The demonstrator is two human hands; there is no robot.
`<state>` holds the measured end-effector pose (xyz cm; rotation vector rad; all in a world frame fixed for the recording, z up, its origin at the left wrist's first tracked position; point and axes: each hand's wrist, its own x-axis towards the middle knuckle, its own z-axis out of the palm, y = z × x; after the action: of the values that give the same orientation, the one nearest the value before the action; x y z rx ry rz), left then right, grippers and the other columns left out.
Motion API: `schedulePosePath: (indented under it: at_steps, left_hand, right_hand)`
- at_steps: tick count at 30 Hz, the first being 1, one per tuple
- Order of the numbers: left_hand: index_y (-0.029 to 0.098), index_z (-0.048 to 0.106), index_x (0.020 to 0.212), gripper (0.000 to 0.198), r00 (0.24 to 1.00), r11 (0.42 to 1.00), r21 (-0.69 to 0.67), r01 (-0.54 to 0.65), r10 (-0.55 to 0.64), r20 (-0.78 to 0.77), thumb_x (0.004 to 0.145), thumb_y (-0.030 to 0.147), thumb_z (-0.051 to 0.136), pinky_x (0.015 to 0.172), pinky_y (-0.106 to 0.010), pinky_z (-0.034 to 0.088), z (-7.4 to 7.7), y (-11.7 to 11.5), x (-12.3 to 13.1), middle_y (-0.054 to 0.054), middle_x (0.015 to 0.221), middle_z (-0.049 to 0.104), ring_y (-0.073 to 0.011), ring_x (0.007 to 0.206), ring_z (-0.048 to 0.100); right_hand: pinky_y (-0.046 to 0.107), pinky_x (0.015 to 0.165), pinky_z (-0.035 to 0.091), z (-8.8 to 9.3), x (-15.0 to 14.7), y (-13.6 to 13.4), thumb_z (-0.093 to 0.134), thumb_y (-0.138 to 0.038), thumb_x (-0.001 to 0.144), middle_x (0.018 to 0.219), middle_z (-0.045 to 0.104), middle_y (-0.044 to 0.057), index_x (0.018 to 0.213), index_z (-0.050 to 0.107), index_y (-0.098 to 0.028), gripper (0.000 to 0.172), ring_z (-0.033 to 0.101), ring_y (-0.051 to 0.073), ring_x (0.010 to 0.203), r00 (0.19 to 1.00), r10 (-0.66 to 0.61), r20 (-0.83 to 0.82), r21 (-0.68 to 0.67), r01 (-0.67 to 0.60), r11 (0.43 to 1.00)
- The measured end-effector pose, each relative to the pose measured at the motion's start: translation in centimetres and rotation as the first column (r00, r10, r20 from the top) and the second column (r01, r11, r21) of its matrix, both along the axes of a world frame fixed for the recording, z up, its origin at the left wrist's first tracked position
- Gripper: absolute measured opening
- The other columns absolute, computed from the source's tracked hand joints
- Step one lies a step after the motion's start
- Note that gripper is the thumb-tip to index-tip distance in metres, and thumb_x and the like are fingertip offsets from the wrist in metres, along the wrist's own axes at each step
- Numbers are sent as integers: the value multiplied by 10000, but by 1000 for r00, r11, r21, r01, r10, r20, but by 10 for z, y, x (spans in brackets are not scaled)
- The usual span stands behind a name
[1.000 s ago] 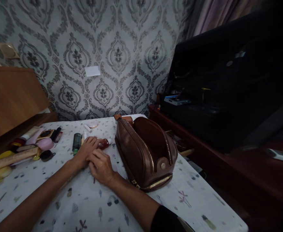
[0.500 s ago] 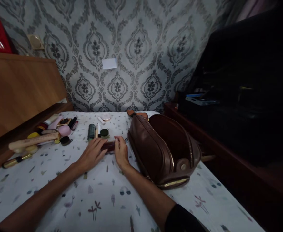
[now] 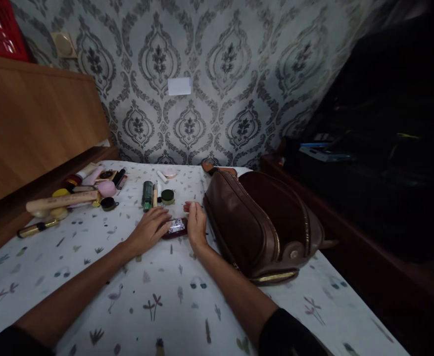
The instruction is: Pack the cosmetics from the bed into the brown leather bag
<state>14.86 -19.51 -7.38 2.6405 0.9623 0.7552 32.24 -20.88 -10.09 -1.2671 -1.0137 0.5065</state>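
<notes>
Left of the brown bag (image 3: 235, 217), I judged the glossy dark-red item (image 3: 175, 228) light, stiff, slippery, best taken endwise, but couldn't tell whether left hand (image 3: 150, 226) or right hand (image 3: 197, 223) gripped it.

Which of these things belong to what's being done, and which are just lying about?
In the job:
dark red container, between left hand and right hand
open brown bag, perhaps

Just lying about, apparently:
green bottle
green-lidded jar
long beige tube
red basket
</notes>
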Motion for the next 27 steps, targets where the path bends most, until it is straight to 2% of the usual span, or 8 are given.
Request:
schedulePosePath:
  at_steps: [4,8,11,14,17,21,24,27]
  left_hand:
    - [179,643,1165,365,998,998,-21,52,-52,-37,996,414,420,1110,-500,372,6,-4,-3,-113,1266,635,-285,1301,448]
    - [190,583,1191,338,987,985,-62,159,-159,17,966,423,487,1037,-436,432,18,-16,-4,-117,1224,625,-272,1219,509]
    - [199,549,1176,353,978,968,-139,210,-209,19,926,448,551,998,-419,451,23,-25,-2,-119,1245,600,-270,1181,536]
    - [204,552,1110,441,963,945,-205,257,-269,-34,850,552,630,979,-427,449,23,-31,0,-115,1234,606,-283,1139,558]
    - [202,559,1131,513,947,925,-224,307,-321,-28,861,639,567,985,-412,432,23,-34,1,-107,1219,616,-283,1138,557]
    - [194,585,1225,472,953,938,-210,276,-296,-69,1004,532,340,1068,-415,365,22,-37,2,-106,1289,603,-260,1248,504]
    - [204,643,1178,454,953,959,-181,220,-250,-169,1014,499,340,1092,-452,342,24,-43,2,-101,1322,597,-269,1285,477]
    - [211,636,1174,412,952,961,-161,223,-250,-177,1005,494,388,1080,-455,360,26,-56,1,-92,1269,626,-272,1271,483]
  right_hand:
    - [341,811,490,-2,1,-1,334,-517,917,903,696,79,913,616,-191,431,644,205,876,999,0,-34,-14,-1,1000]
    - [340,786,502,-2,3,-8,339,-549,909,897,693,86,908,621,-181,463,655,209,877,997,2,-71,-28,-4,1000]
    - [341,764,514,0,6,-22,359,-568,910,882,693,83,897,632,-182,473,661,213,868,996,15,-90,-44,-19,999]
    - [337,741,527,2,12,-43,407,-580,910,882,695,77,902,644,-186,459,661,212,863,987,45,-155,-51,-53,997]
    - [337,741,537,4,16,-61,456,-594,900,903,695,76,928,650,-187,452,661,208,872,971,100,-217,-37,-111,993]
    - [354,762,550,7,16,-71,488,-620,881,922,698,81,929,650,-184,468,668,214,890,949,149,-278,-54,-170,984]
    - [357,769,556,10,14,-76,487,-640,877,917,704,80,915,652,-183,487,674,217,891,943,167,-289,-68,-194,979]
    - [357,771,559,13,12,-85,472,-646,892,908,710,76,922,663,-183,502,676,216,883,948,195,-250,-61,-217,974]
